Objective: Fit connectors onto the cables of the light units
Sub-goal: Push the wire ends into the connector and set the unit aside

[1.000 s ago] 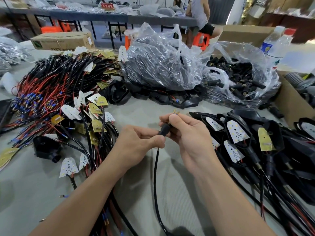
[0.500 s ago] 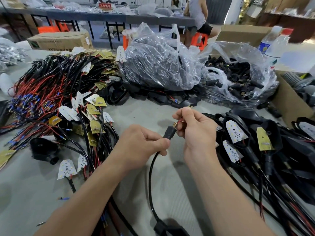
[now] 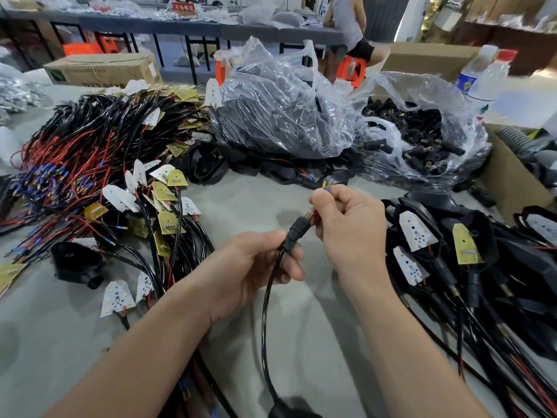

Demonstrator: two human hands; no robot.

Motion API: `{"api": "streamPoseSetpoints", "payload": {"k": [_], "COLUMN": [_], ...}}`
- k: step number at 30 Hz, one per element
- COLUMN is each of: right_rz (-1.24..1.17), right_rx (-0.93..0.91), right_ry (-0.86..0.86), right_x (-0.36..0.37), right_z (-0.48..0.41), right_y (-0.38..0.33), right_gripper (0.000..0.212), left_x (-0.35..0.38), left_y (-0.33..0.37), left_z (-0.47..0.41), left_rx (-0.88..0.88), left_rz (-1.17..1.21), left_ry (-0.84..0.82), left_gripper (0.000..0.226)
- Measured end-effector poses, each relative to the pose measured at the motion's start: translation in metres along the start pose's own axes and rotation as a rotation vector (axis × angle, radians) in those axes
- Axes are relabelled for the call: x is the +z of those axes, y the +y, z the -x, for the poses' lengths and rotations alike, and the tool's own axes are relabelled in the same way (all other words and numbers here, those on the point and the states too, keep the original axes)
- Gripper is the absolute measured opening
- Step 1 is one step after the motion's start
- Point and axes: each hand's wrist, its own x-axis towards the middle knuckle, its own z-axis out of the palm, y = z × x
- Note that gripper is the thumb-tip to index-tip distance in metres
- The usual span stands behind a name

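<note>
Here, the person's hands have drawn apart compared with a second ago, when they were pressed close together over the grey table (image 3: 256, 203) and the right thumb covered the top of the black connector (image 3: 297, 229). The connector now stands clear between them, tilted up to the right. The left hand (image 3: 250, 267) grips its lower end, thumb and curled fingers closed round the point where the black cable (image 3: 264, 312) enters, and the cable hangs down in a loose curve toward the near edge. The right hand (image 3: 352, 227) has risen higher and further right, and its fingers pinch the thin wires (image 3: 313, 213) coming out of the connector's upper end. A short run of red wire and a brass piece, hidden a second ago, shows in the gap. Brass terminals (image 3: 325, 185) poke out above the right forefinger, as before. The surroundings are unchanged: a heap of red and black leads (image 3: 90, 164) lies to the left, and light units with white LED boards (image 3: 416, 230) are piled to the right. Behind are a knotted plastic bag (image 3: 286, 116) and an open bag of black connectors (image 3: 422, 137). On the far bench a red sign (image 3: 184, 7) carries pale Chinese characters too blurred to read. Print along the lower edge of a cardboard box (image 3: 102, 70) is cut off by the heap, and the blue label of a plastic bottle (image 3: 482, 76) is illegible.
</note>
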Motion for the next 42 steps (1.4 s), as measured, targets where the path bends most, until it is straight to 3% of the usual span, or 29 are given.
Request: {"api": "streamPoseSetpoints", "payload": {"k": [3,6,9,11,13,16,19,21,23,27,29,33,38,42], "right_rz": [0.101,0.228,0.238,0.16,0.062,-0.254,-0.552,-0.69,-0.67,-0.181,-0.161,-0.31,-0.538,-0.518], "right_rx": [-0.027,-0.075,-0.045,0.015,0.071,0.163,0.19,0.241,0.318,0.254,0.234,0.197,0.23,0.25], "right_ry": [0.045,0.109,0.182,0.243,0.3,0.386,0.461,0.407,0.195,-0.375,-0.507,-0.339,-0.106,-0.124], "right_x": [-0.005,-0.006,-0.006,-0.009,-0.014,-0.027,-0.046,-0.048,-0.039,-0.009,-0.002,-0.004,-0.02,-0.025], "right_z": [0.0,0.001,-0.001,-0.006,-0.013,-0.021,-0.029,-0.029,-0.023,0.003,0.01,0.005,-0.007,-0.009], "right_y": [0.002,0.004,0.006,0.009,0.011,0.009,0.002,-0.002,-0.008,-0.012,-0.01,-0.012,-0.012,-0.009], "right_gripper": [0.037,0.039,0.039,0.039,0.037,0.03,0.03,0.03,0.037,0.023,0.016,0.011,0.014,0.013], "left_x": [0.006,0.014,0.018,0.015,0.012,0.006,-0.004,-0.007,-0.008,-0.01,-0.011,-0.008,-0.014,-0.014], "left_y": [-0.005,-0.012,-0.014,-0.012,-0.009,-0.001,0.007,0.007,0.003,0.002,0.002,0.001,-0.001,-0.001], "left_z": [-0.004,0.0,0.006,0.006,0.003,0.005,0.01,0.01,0.006,0.002,0.003,0.0,-0.004,-0.003], "left_rx": [0.137,0.316,0.415,0.36,0.261,0.12,-0.007,-0.041,-0.035,0.051,0.072,0.078,0.031,0.093], "left_rz": [-0.212,-0.655,-0.907,-0.874,-0.658,-0.327,-0.183,-0.156,-0.112,-0.059,-0.065,-0.112,-0.086,-0.213], "left_ry": [0.199,0.413,0.463,0.38,0.225,-0.02,-0.225,-0.165,-0.048,0.012,0.021,0.074,0.08,0.089], "left_gripper": [0.022,0.015,0.012,0.011,0.021,0.027,0.025,0.027,0.024,0.023,0.026,0.027,0.047,0.025]}}
